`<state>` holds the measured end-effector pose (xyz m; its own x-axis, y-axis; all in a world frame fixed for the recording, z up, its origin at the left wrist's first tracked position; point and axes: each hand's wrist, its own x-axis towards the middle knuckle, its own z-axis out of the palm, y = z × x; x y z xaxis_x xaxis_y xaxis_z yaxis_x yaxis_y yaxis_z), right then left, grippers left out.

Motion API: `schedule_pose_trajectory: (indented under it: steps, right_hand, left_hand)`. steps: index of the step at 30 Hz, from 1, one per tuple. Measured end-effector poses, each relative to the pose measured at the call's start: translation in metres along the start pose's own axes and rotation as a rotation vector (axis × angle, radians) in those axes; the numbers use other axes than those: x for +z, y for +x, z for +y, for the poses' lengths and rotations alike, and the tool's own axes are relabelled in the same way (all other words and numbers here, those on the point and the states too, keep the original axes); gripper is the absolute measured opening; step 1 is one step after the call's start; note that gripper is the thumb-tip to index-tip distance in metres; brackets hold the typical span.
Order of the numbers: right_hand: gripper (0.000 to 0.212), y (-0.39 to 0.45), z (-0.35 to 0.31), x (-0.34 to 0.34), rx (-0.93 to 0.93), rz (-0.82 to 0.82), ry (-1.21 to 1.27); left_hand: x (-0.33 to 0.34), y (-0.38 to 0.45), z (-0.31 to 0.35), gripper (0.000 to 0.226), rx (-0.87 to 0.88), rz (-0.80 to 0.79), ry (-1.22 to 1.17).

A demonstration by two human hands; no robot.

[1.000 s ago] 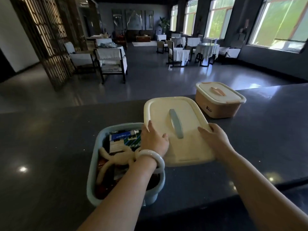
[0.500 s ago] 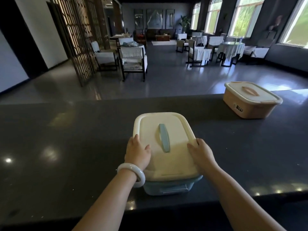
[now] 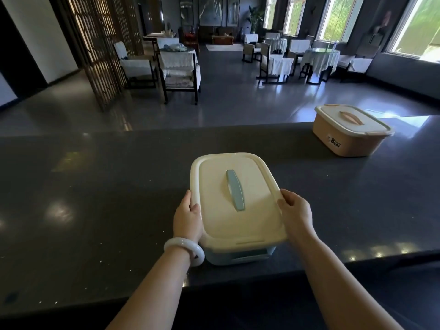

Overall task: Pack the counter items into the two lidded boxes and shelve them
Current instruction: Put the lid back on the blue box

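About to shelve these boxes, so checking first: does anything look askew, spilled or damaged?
Nothing stands out. The cream lid with the blue handle covers the light blue plastic box, gripped by both hands. The lidded tan plastic box stands upright on the dark counter.

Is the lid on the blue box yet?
On. The cream lid covers the blue box, both hands gripping its side edges; whether it is latched cannot be told.
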<state>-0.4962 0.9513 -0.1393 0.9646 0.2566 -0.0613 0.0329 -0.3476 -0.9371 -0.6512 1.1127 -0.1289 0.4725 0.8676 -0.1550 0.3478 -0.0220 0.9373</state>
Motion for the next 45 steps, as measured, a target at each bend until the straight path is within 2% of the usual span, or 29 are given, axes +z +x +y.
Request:
schedule_pose_trajectory:
  steps: [3,5,6,8,10,12,14,16,18,21,25,29,32,37,45]
  right_hand:
    - [0.032,0.004,-0.006,-0.001,0.081,-0.030,0.067]
    - [0.045,0.006,-0.010,-0.005,0.081,-0.019,0.054]
    - [0.051,0.007,-0.011,-0.006,0.035,-0.004,-0.009]
    - [0.051,0.006,-0.015,-0.006,-0.119,0.018,-0.219]
    - [0.046,0.001,-0.018,-0.002,-0.286,-0.011,-0.404]
    - [0.045,-0.005,-0.018,0.000,-0.419,-0.083,-0.554]
    - [0.047,-0.009,-0.020,-0.003,-0.560,-0.152,-0.673]
    - [0.040,-0.013,-0.022,-0.008,-0.692,-0.230,-0.710]
    - [0.036,-0.018,-0.021,-0.014,-0.779,-0.406,-0.665]
    - [0.068,-0.025,-0.014,-0.020,-0.805,-0.660,-0.785]
    - [0.104,-0.025,-0.006,-0.022,-0.923,-0.702,-1.102]
    - [0.123,-0.026,-0.003,-0.022,-1.005,-0.675,-1.172]
    - [0.119,-0.027,-0.003,-0.021,-1.001,-0.646,-1.139]
    - [0.102,-0.022,-0.008,-0.023,-0.910,-0.706,-1.002]
    - [0.094,-0.021,-0.009,-0.023,-0.884,-0.738,-1.008]
  left_hand:
    - [-0.002,0.005,0.002,0.051,-0.006,-0.054,0.038]
    - [-0.006,0.006,0.005,0.054,0.074,-0.082,0.210]
    - [-0.008,0.004,0.006,0.058,0.162,-0.074,0.359]
    - [-0.009,0.003,0.007,0.063,0.443,-0.057,0.658]
    - [-0.004,0.003,0.011,0.060,0.630,-0.170,0.802]
    - [0.001,0.006,0.011,0.054,0.672,-0.312,0.932]
    - [0.002,0.010,0.007,0.054,0.631,-0.393,1.039]
    - [0.002,0.014,0.003,0.055,0.603,-0.425,1.069]
    - [0.002,0.016,0.000,0.055,0.609,-0.420,1.077]
    - [0.004,0.015,-0.002,0.055,0.626,-0.386,1.097]
    - [0.006,0.012,-0.004,0.056,0.629,-0.375,1.099]
    - [0.007,0.012,-0.005,0.056,0.637,-0.357,1.103]
    - [0.007,0.012,-0.006,0.056,0.640,-0.353,1.095]
    - [0.008,0.014,-0.009,0.056,0.657,-0.355,1.074]
    - [0.008,0.018,-0.013,0.056,0.682,-0.343,1.071]
